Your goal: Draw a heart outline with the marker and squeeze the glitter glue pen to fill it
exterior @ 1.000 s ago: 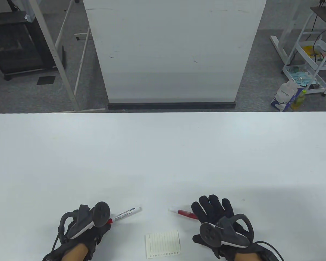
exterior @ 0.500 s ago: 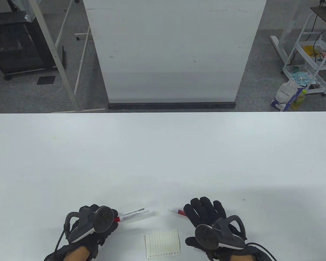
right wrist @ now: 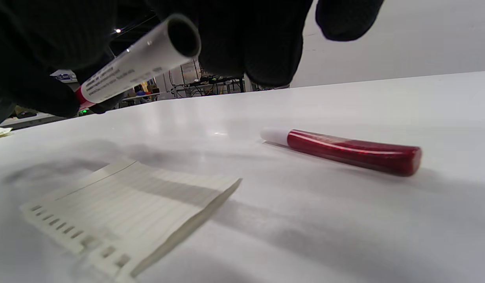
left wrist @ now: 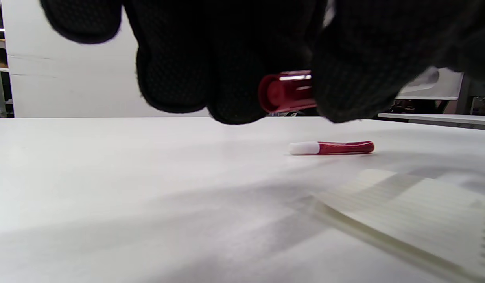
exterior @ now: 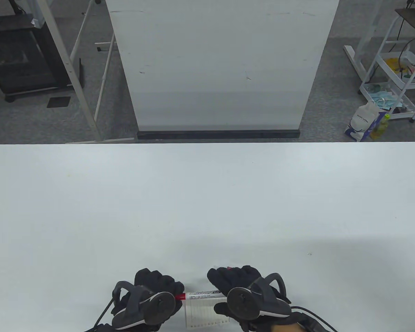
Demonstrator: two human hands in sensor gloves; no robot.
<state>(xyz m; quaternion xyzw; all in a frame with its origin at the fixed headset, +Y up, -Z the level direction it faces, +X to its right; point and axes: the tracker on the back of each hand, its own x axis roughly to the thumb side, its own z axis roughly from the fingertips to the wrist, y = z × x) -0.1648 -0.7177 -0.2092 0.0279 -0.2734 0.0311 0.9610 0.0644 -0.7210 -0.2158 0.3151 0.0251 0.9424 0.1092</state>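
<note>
Whiteboard marker held level, left-right above paper, red cap clasped by left hand, white barrel by right hand, glitter glue pen lying flat.

1. My left hand sits low at the near edge, fingers curled and pinching closed.
2. My right hand is close beside it, fingers curled in a grip, palm down.
3. A tracker rides each hand's back.
</note>
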